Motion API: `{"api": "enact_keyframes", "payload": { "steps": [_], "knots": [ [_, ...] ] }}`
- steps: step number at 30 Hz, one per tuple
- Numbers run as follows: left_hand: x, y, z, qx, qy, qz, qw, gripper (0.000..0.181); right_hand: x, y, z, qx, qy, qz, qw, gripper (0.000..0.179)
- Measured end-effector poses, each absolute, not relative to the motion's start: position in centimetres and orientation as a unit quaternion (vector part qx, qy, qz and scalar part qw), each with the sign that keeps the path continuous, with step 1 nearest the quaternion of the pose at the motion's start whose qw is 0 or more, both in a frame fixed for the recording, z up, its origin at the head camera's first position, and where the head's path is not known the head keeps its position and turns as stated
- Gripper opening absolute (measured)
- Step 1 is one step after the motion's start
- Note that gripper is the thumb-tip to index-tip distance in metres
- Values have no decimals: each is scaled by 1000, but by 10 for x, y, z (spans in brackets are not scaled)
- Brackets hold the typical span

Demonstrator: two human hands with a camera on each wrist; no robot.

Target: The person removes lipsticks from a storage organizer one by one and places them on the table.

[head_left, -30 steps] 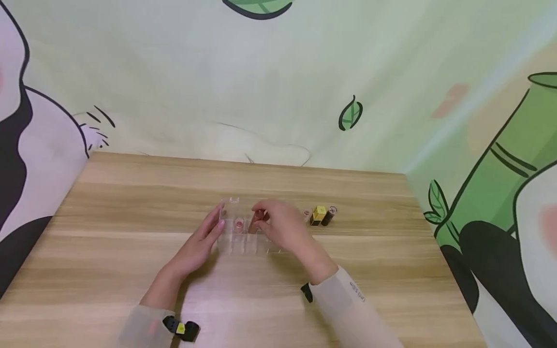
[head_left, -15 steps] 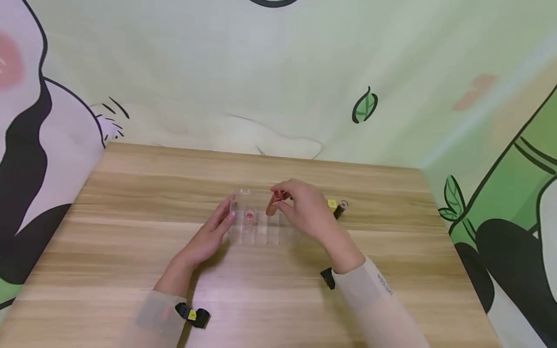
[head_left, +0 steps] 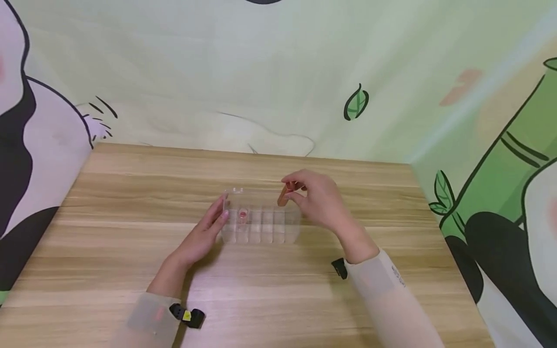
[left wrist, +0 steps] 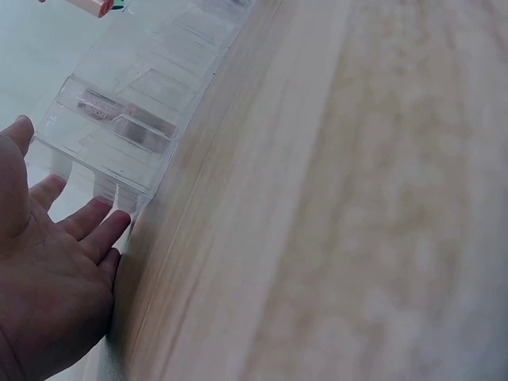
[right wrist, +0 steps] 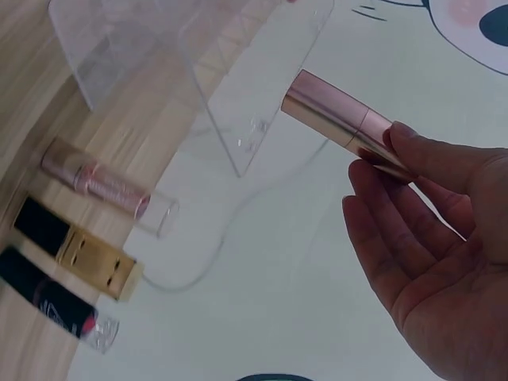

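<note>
A clear plastic organizer with several compartments stands on the table, with one pinkish lipstick tube upright in a slot near its left end. My left hand rests against the organizer's left side, its fingers nearly straight along the wall. Between thumb and fingertips, my right hand pinches a shiny rose-gold lipstick. That lipstick is tilted and held above the organizer's right rear part. In the head view, the right hand hides what lies behind it.
Three more lipsticks stand in a row beside the organizer in the right wrist view: a clear pink tube, a gold-and-black one and a black one with a clear end. A painted wall rises behind the wooden table.
My right hand has lifted the rose-gold lipstick from the organizer's middle and carried it right, toward the right end. The left hand stays at the organizer's left side. The head view has shifted slightly.
</note>
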State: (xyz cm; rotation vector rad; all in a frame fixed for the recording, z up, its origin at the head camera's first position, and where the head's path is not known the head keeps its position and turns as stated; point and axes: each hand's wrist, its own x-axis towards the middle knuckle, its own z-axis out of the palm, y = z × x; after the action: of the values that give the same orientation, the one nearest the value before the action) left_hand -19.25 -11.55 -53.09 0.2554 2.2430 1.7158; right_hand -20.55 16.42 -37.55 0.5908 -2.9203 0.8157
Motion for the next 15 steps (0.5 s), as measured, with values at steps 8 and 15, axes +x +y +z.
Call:
{"api": "enact_keyframes", "payload": {
  "steps": [8, 15],
  "knots": [
    [-191, -117, -530, 72, 789, 587, 166, 52, -207, 178, -373, 189, -946, 262, 31, 28],
    [-191, -117, -529, 72, 794, 581, 162, 51, -208, 188, -369, 187, -949, 252, 31, 26]
  ]
}}
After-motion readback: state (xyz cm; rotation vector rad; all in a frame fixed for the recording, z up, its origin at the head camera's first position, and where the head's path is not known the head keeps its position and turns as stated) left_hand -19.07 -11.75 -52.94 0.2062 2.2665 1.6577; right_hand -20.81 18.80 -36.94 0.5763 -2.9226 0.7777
